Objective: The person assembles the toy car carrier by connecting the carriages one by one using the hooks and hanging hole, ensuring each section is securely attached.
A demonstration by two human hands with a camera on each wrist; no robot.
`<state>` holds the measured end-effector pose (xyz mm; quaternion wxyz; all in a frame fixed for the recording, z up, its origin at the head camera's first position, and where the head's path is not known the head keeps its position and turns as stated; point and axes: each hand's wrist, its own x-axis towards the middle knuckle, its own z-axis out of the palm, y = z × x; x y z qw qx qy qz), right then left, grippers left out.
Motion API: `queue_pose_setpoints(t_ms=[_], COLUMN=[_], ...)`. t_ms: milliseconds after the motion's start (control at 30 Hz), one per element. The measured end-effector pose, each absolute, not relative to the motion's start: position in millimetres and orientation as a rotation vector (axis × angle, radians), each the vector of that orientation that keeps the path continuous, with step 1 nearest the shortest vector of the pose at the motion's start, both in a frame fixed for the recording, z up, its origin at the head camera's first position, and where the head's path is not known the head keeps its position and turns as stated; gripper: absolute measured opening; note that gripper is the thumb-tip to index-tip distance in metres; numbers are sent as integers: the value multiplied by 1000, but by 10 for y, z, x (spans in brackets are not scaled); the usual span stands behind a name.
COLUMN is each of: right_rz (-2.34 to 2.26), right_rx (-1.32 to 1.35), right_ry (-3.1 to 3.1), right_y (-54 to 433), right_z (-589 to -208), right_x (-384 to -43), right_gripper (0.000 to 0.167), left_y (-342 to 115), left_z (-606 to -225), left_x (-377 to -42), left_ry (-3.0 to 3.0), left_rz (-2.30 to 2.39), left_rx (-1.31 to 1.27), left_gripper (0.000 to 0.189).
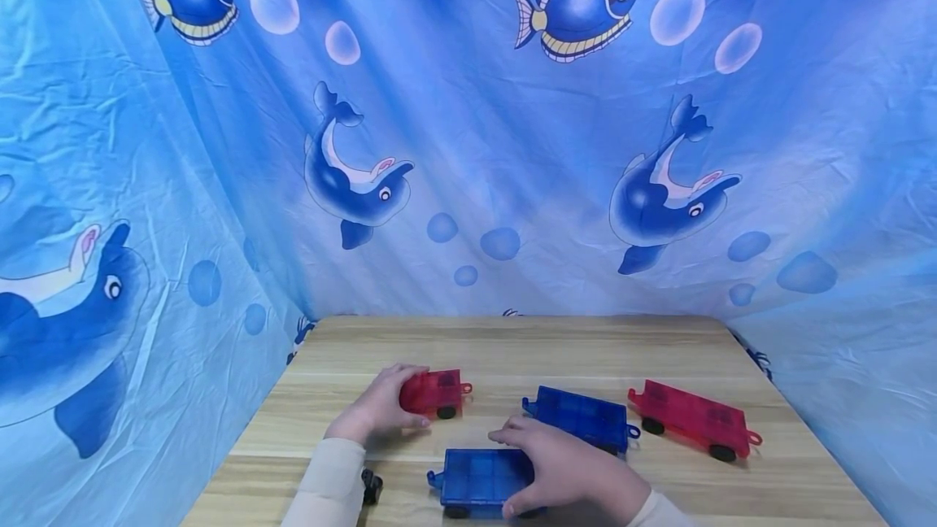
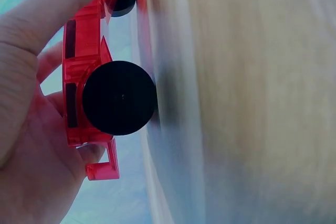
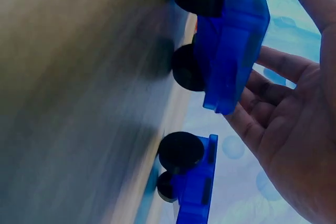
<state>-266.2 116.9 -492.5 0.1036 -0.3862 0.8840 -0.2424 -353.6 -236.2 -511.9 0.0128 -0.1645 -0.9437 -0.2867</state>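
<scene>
In the head view, my left hand [image 1: 384, 403] holds a red toy wagon [image 1: 442, 393] at the left of the table, thumb on the near side and fingers on the far side. The left wrist view shows the wagon's black wheel [image 2: 119, 98] and end hook [image 2: 104, 170] close up. My right hand [image 1: 560, 462] spreads over the right part of a blue toy wagon [image 1: 476, 474] near the front. Seen from the right wrist, the fingers [image 3: 283, 64] reach behind this wagon's body [image 3: 231, 51], while the thumb stands apart.
A second blue wagon [image 1: 586, 415] stands just beyond my right hand, with a red wagon [image 1: 695, 417] farther right. Beside my left sleeve lies a small black object [image 1: 372, 485], partly hidden. A sea-patterned curtain [image 1: 468, 145] hangs behind the wooden table [image 1: 512, 340].
</scene>
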Motion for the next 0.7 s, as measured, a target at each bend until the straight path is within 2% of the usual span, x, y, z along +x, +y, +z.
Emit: queue_pose_setpoints(t_ms=[167,700], right_rz=[-649,-615], right_rx=[-1171,-1045], right_ry=[2611,2625], right_y=[1146,1093], right_z=[-4935,-5001], right_x=[-2624,-2644], right_gripper=[90,83], left_y=[-2354,-2458], left_z=[-5109,-5133], left_x=[-3537,-3499], left_ry=[-2929,-2905], left_rz=[-880,-876], left_rx=[-520,-400], left_gripper=[94,88])
